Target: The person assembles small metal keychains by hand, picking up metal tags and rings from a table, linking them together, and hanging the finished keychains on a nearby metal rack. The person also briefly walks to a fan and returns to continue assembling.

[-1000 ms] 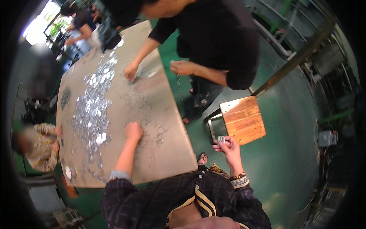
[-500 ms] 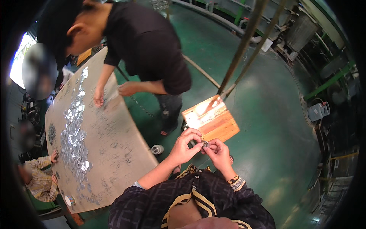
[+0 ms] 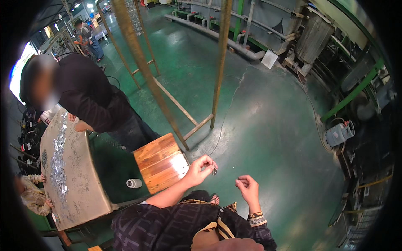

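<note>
My left hand (image 3: 200,171) is closed in a pinch on a small dark metal piece (image 3: 214,171), which pokes out past the fingertips over the green floor. To its right, apart from it, my right hand (image 3: 248,189) is loosely curled, with no object visible in it. A wooden stool (image 3: 162,161) with a slatted, shiny top stands just left of my left hand. At the left is a table (image 3: 90,190) with a tan cover, bearing a long heap of shiny metal pieces (image 3: 59,154) and scattered dark ones.
A person in dark clothes (image 3: 90,90) leans over the table's far end; another person's striped sleeve (image 3: 35,194) reaches its left side. A white canister (image 3: 134,183) stands beside the stool. Tall rusty metal frame posts (image 3: 221,62) rise ahead. A grey gas cylinder (image 3: 338,134) stands at right.
My hands have separated; the metal piece stays in the left. My view has swung right, so the table and stool sit further left. The person in dark clothes has shifted toward the table's far end.
</note>
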`<state>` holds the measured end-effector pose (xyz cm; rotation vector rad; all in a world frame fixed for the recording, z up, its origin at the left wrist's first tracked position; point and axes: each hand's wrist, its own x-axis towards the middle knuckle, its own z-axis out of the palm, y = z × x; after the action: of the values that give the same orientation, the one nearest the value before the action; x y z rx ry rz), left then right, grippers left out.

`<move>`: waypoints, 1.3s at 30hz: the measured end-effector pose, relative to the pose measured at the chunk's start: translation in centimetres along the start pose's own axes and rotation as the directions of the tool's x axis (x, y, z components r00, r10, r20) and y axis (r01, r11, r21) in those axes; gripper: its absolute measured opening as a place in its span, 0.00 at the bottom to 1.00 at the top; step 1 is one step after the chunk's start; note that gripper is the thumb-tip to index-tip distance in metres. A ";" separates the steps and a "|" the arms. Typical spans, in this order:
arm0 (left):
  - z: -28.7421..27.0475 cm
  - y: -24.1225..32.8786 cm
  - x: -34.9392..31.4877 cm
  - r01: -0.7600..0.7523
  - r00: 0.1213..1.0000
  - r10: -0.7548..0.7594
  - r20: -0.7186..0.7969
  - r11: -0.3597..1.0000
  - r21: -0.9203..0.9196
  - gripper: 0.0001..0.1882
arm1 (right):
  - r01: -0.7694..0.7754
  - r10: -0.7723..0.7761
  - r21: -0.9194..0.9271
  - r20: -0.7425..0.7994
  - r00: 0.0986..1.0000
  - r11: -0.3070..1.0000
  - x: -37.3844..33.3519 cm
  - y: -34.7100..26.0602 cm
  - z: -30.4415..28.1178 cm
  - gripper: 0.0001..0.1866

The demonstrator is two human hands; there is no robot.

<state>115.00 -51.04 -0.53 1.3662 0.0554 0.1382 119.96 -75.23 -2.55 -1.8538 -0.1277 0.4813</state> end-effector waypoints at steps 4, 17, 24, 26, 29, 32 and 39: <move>2.5 -0.8 9.1 -0.037 0.996 0.050 -0.073 0.986 0.164 0.02 | -0.093 0.088 -0.112 -0.050 0.995 0.989 8.4 5.5 -7.4 0.11; 5.3 -1.7 48.9 -0.152 0.969 0.191 -0.158 0.961 0.230 0.03 | -0.473 0.439 -0.519 -0.197 0.877 0.712 34.8 25.4 -26.6 0.11; 1.7 -0.8 70.2 -0.260 0.844 0.381 -0.379 0.907 0.333 0.03 | -0.486 0.501 -0.465 -0.099 0.859 0.740 59.8 24.0 -30.6 0.09; -0.1 -1.2 74.9 -0.258 0.777 0.399 -0.486 0.907 0.333 0.03 | -0.452 0.474 -0.434 -0.064 0.878 0.780 69.1 22.1 -32.5 0.09; -3.9 -0.9 79.9 -0.126 0.655 0.448 -0.609 0.859 0.496 0.02 | -0.386 0.404 -0.255 0.022 0.914 0.887 84.7 17.7 -33.1 0.09; -9.0 0.0 84.7 -0.060 0.545 0.477 -0.689 0.842 0.536 0.03 | -0.320 0.320 -0.020 0.118 0.940 0.947 101.7 11.2 -30.8 0.09; -25.5 0.4 93.5 0.088 0.253 0.510 -0.822 0.834 0.544 0.02 | -0.270 0.281 -0.083 0.171 0.944 0.959 129.0 -4.8 -12.1 0.07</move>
<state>204.57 -13.95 -1.52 1.6037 1.0293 1.3302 242.76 -42.84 -28.80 -1.8922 -0.0033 0.8502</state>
